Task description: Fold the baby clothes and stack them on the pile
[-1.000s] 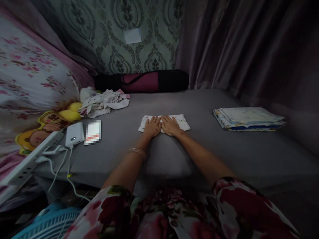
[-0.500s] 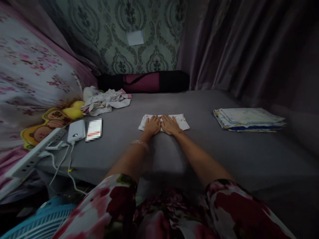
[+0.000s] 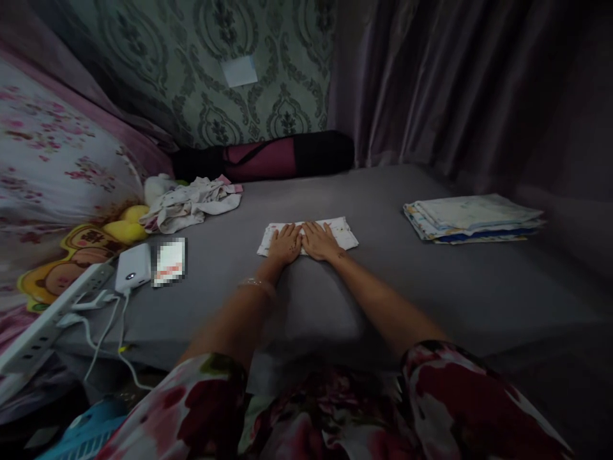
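Left hand lies flat, gripping nothing, on the folded cloth; right hand likewise (neither clenched). Cloth sits left of the fabric stack. Uneven palm pressure could skew the cloth's layers; sudden release might spring folds.

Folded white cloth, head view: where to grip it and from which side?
I'd pinch the folded white cloth at its short right end, coming in low from the person's right. The left hand and right hand cover its middle, but that end sticks out uncovered. It lies flat on the grey sheet, so likely get under all its layers.
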A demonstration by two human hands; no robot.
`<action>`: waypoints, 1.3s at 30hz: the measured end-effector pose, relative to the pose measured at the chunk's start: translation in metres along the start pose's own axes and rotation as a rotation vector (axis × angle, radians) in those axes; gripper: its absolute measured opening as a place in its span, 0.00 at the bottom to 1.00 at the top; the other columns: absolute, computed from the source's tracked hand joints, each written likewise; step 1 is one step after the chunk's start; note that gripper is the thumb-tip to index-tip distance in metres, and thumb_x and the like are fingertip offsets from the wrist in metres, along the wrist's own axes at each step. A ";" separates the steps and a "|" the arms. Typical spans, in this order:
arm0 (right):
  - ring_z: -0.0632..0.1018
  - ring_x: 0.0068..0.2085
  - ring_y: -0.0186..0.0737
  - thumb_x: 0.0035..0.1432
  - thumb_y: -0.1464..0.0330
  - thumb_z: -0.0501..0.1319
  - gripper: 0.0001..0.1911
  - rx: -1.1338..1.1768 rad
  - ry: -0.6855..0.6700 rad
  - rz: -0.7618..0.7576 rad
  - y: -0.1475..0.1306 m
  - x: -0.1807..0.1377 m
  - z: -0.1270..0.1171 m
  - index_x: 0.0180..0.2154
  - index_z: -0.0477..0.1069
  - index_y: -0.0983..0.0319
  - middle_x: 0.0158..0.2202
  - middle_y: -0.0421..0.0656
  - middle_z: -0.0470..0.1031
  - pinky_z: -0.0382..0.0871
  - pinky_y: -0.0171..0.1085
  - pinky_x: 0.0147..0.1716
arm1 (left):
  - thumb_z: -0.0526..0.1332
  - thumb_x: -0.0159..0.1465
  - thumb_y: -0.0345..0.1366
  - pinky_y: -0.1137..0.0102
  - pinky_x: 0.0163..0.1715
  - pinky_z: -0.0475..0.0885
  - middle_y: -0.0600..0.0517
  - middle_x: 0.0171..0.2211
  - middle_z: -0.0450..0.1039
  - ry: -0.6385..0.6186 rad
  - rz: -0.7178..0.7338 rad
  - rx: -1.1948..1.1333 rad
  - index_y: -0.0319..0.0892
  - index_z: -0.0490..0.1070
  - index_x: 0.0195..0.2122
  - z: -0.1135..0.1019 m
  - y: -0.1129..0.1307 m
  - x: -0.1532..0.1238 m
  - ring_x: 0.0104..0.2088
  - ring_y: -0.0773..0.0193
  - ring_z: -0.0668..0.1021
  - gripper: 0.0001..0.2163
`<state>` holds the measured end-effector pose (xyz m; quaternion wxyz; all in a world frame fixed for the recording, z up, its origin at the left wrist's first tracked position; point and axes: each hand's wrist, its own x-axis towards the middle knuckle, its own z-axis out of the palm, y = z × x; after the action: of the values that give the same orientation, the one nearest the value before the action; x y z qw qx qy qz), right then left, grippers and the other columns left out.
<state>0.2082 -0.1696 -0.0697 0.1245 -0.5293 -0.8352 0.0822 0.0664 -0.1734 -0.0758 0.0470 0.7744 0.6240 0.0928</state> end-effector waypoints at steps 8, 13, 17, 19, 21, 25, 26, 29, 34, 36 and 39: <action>0.54 0.68 0.47 0.68 0.65 0.41 0.29 -0.014 0.003 -0.007 0.000 -0.002 -0.001 0.66 0.53 0.69 0.69 0.49 0.53 0.40 0.54 0.66 | 0.40 0.71 0.39 0.52 0.66 0.49 0.45 0.68 0.54 -0.010 -0.022 0.055 0.40 0.55 0.67 -0.004 0.006 -0.004 0.68 0.55 0.56 0.24; 0.54 0.68 0.47 0.68 0.65 0.41 0.29 -0.007 0.015 -0.008 0.000 -0.002 0.000 0.67 0.53 0.70 0.69 0.49 0.53 0.40 0.54 0.66 | 0.40 0.71 0.39 0.54 0.66 0.49 0.48 0.68 0.53 -0.028 -0.030 0.095 0.42 0.53 0.68 -0.005 0.007 -0.004 0.68 0.56 0.55 0.25; 0.54 0.68 0.46 0.68 0.65 0.41 0.29 -0.011 0.034 -0.011 0.001 -0.003 0.001 0.66 0.53 0.69 0.69 0.49 0.53 0.40 0.52 0.66 | 0.40 0.71 0.38 0.53 0.66 0.50 0.48 0.68 0.54 -0.010 -0.034 0.118 0.44 0.54 0.68 -0.006 0.009 -0.005 0.68 0.56 0.57 0.24; 0.54 0.68 0.46 0.68 0.65 0.41 0.29 -0.014 0.031 -0.011 0.001 -0.003 0.000 0.66 0.53 0.69 0.69 0.49 0.53 0.40 0.52 0.66 | 0.41 0.71 0.38 0.53 0.66 0.51 0.48 0.68 0.55 0.015 -0.021 0.126 0.44 0.54 0.67 -0.005 0.010 -0.006 0.67 0.56 0.58 0.24; 0.54 0.68 0.46 0.68 0.65 0.41 0.29 -0.012 0.018 -0.011 0.002 -0.003 -0.001 0.67 0.53 0.69 0.69 0.49 0.53 0.40 0.52 0.66 | 0.41 0.71 0.39 0.52 0.66 0.51 0.48 0.67 0.55 0.027 -0.012 0.123 0.43 0.55 0.67 -0.004 0.009 -0.006 0.67 0.55 0.58 0.24; 0.53 0.69 0.46 0.68 0.65 0.40 0.29 -0.009 0.004 -0.012 0.002 -0.002 -0.002 0.67 0.53 0.69 0.69 0.49 0.52 0.39 0.52 0.66 | 0.41 0.71 0.39 0.52 0.65 0.51 0.48 0.67 0.56 0.053 -0.010 0.101 0.44 0.57 0.66 0.000 0.008 -0.006 0.67 0.55 0.58 0.24; 0.53 0.69 0.46 0.68 0.65 0.40 0.29 -0.010 0.003 -0.013 0.002 -0.002 -0.002 0.67 0.52 0.69 0.69 0.49 0.52 0.39 0.52 0.66 | 0.41 0.71 0.39 0.52 0.66 0.51 0.48 0.67 0.56 0.060 -0.011 0.097 0.44 0.57 0.66 0.000 0.007 -0.005 0.67 0.55 0.58 0.24; 0.53 0.69 0.47 0.69 0.64 0.40 0.30 -0.010 -0.013 -0.012 0.002 -0.001 -0.003 0.67 0.52 0.69 0.69 0.48 0.51 0.39 0.52 0.66 | 0.41 0.71 0.39 0.52 0.66 0.51 0.48 0.67 0.56 0.059 -0.014 0.086 0.43 0.57 0.66 0.001 0.007 -0.005 0.67 0.55 0.58 0.24; 0.52 0.69 0.47 0.68 0.65 0.40 0.30 0.009 -0.024 -0.018 0.003 -0.001 -0.004 0.67 0.52 0.69 0.69 0.48 0.51 0.38 0.52 0.67 | 0.41 0.71 0.39 0.52 0.66 0.50 0.48 0.67 0.56 0.047 -0.020 0.091 0.44 0.57 0.66 0.000 0.008 -0.005 0.67 0.56 0.58 0.24; 0.52 0.69 0.46 0.68 0.65 0.40 0.30 0.028 -0.036 -0.030 0.004 -0.001 -0.007 0.67 0.52 0.69 0.69 0.49 0.51 0.38 0.52 0.67 | 0.42 0.71 0.39 0.52 0.66 0.51 0.47 0.67 0.55 0.012 -0.019 0.085 0.43 0.56 0.66 -0.005 0.007 -0.004 0.67 0.55 0.58 0.23; 0.51 0.69 0.44 0.69 0.64 0.39 0.30 0.065 -0.038 -0.046 0.007 -0.003 -0.013 0.67 0.51 0.70 0.69 0.49 0.51 0.39 0.50 0.67 | 0.43 0.71 0.40 0.51 0.65 0.54 0.46 0.67 0.57 -0.041 -0.001 0.064 0.41 0.58 0.65 -0.016 0.008 0.000 0.67 0.54 0.59 0.23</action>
<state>0.2200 -0.1694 -0.0596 0.1274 -0.5040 -0.8463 0.1164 0.0706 -0.1758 -0.0587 0.0352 0.7770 0.6260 0.0570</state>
